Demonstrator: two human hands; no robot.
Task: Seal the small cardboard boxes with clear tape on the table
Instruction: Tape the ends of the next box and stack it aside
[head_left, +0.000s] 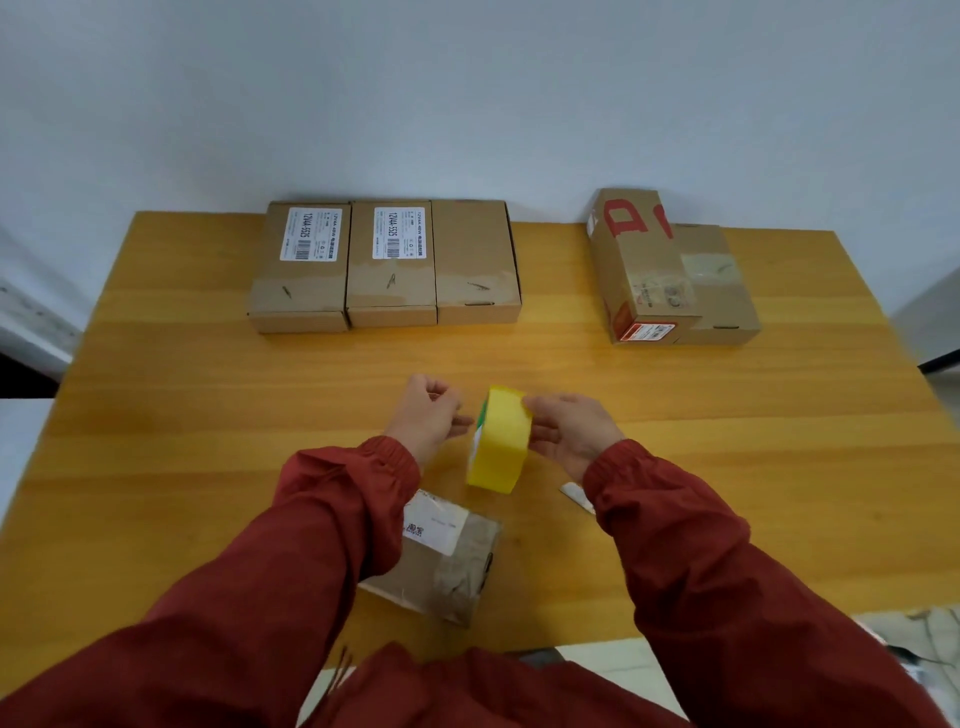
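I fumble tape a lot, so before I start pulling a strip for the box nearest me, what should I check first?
1. Roll held: ok. The right hand grips the tape roll; the left hand is at its side.
2. Free tape end found: cannot tell.
3. Box in reach: ok. The small box lies near the table edge, partly under the left sleeve.
4. Its flaps shut: cannot tell.
5. Cutter handy: cannot tell. A white object lies by the right sleeve, unidentifiable.
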